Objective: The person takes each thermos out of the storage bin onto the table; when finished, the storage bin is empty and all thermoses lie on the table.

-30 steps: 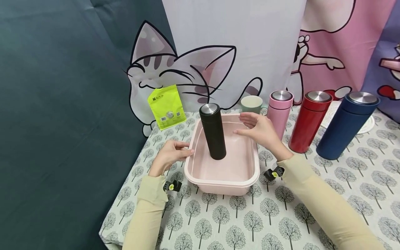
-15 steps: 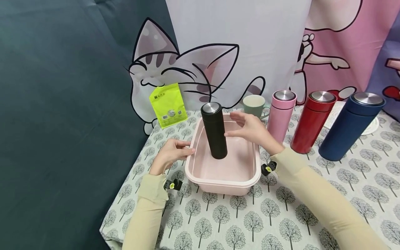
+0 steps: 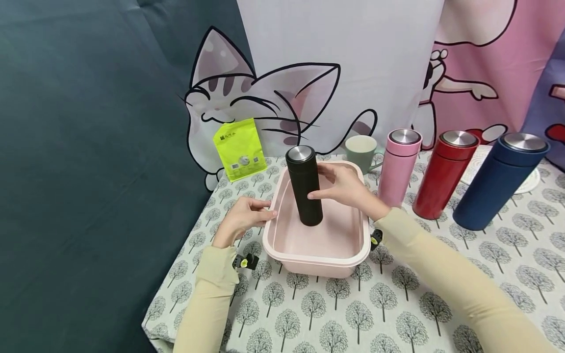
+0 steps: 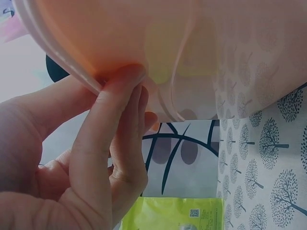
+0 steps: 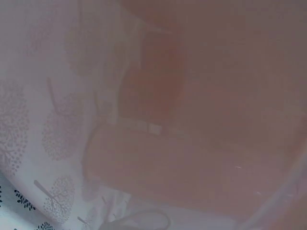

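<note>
A black thermos bottle [image 3: 304, 189] with a steel-topped lid stands inside a pale pink plastic basin [image 3: 315, 259], leaning slightly left in the head view. My right hand [image 3: 346, 186] reaches over the basin's right rim and grips the bottle's upper part, thumb in front and fingers behind. At the left rim, my left hand [image 3: 242, 218] pinches the basin's edge between thumb and fingers; the left wrist view shows this hand [image 4: 103, 139] close up on the translucent wall [image 4: 201, 57]. The right wrist view is filled by the basin's wall [image 5: 230, 120], with blurred shapes through it; the hand is hidden there.
Pink [image 3: 399, 169], red [image 3: 443, 176] and blue [image 3: 499, 184] thermos bottles stand in a row to the right. Behind the basin is a green mug [image 3: 362, 153], and a yellow-green pouch [image 3: 240, 149] stands back left. A white woven mat [image 3: 527, 181] lies behind the blue bottle.
My right hand has moved left from the basin's right side onto the black thermos bottle and closed round it. My left hand stays on the rim.
</note>
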The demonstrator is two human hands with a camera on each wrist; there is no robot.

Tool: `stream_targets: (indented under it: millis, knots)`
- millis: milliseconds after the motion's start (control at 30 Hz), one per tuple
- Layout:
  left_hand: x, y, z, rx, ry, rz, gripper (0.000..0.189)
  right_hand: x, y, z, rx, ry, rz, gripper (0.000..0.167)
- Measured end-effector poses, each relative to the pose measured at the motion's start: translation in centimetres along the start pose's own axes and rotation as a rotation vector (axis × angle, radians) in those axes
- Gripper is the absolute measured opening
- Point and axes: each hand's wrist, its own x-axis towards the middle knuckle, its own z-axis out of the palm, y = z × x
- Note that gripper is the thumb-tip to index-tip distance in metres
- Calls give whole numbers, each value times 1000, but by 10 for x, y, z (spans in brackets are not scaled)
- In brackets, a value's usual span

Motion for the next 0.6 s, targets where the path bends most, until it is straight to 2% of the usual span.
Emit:
stream_targets:
  millis: [200,500,600]
  knots:
    - [0,0,0,6,-1,-5,41,2,0,3,-2,-14,11,79]
    - [-1,1,1,9,4,1,40,3,-1,5,-150,-55,36,76]
    - [0,2,1,15,8,2,40,3,-2,6,-129,-57,36,71]
